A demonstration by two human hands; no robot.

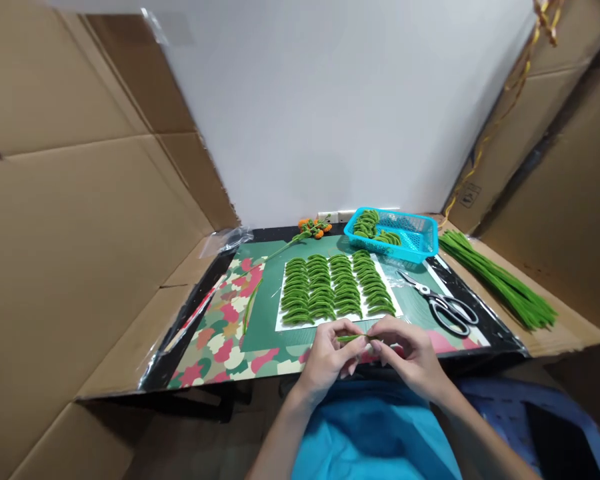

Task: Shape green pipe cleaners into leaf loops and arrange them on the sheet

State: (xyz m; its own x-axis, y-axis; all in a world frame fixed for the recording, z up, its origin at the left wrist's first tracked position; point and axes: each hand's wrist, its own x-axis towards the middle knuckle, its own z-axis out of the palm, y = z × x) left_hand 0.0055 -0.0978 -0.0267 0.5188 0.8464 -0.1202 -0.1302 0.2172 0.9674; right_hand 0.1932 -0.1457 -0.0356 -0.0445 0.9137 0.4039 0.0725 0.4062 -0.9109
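Close to the table's front edge, my left hand (331, 353) pinches a short green pipe cleaner (349, 338) between thumb and fingers. My right hand (406, 348) is closed at the pipe cleaner's thin right end, fingertips nearly meeting those of the left. Just beyond both hands lies a white sheet (280, 321) bearing columns of curved green fuzzy pieces (320, 289), laid out in neat rows. Black-handled scissors (443, 305) rest to the right of the sheet, blades pointing away to the left.
At the back right stands a blue plastic basket (423, 250) with more curved green pieces. A bundle of long green pipe cleaners (500, 280) lies right of it. An orange-flowered stem (307, 232) is at the back. Cardboard walls (80, 200) flank the patterned table mat (215, 340).
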